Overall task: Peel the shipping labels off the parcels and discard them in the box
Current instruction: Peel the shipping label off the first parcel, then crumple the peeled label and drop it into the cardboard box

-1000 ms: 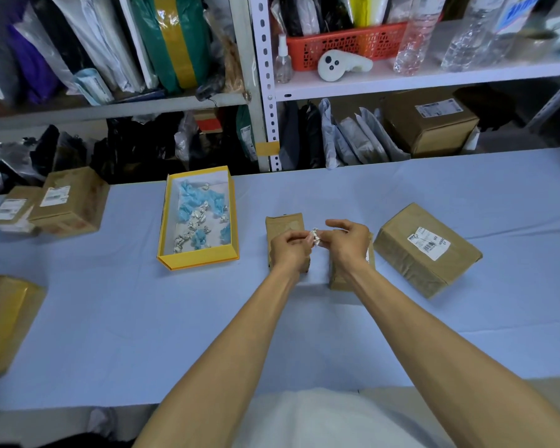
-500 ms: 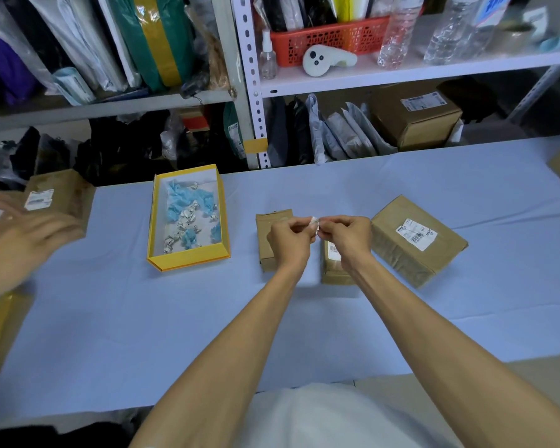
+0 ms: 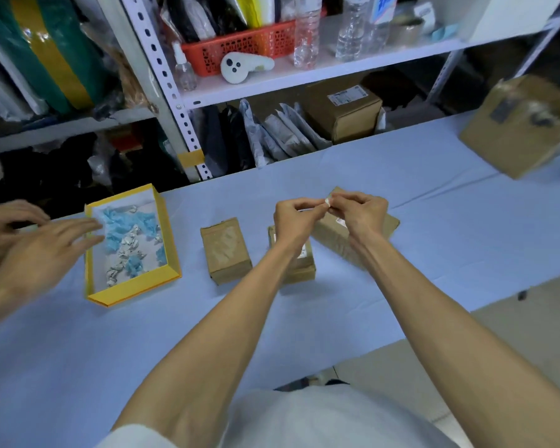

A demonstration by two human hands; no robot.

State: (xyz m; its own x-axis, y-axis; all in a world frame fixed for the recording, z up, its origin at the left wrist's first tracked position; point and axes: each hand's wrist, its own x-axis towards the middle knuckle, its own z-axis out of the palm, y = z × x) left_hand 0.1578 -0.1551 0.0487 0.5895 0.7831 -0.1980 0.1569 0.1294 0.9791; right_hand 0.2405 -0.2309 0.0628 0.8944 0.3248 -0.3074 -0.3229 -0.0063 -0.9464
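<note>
Both hands are raised above the middle of the table (image 3: 434, 202), the left hand (image 3: 296, 219) and right hand (image 3: 359, 213) pinching a small crumpled white label (image 3: 328, 202) between their fingertips. It hangs over the brown parcels (image 3: 227, 250), well apart from the yellow box (image 3: 131, 287) near the table's left edge, where blue and white scraps already lie. The label looks light, soft and probably tacky, so it may cling to skin; balling it tight and gripping the non-sticky face should let it drop cleanly. Another person's hand (image 3: 42, 250) reaches beside that box.
</note>
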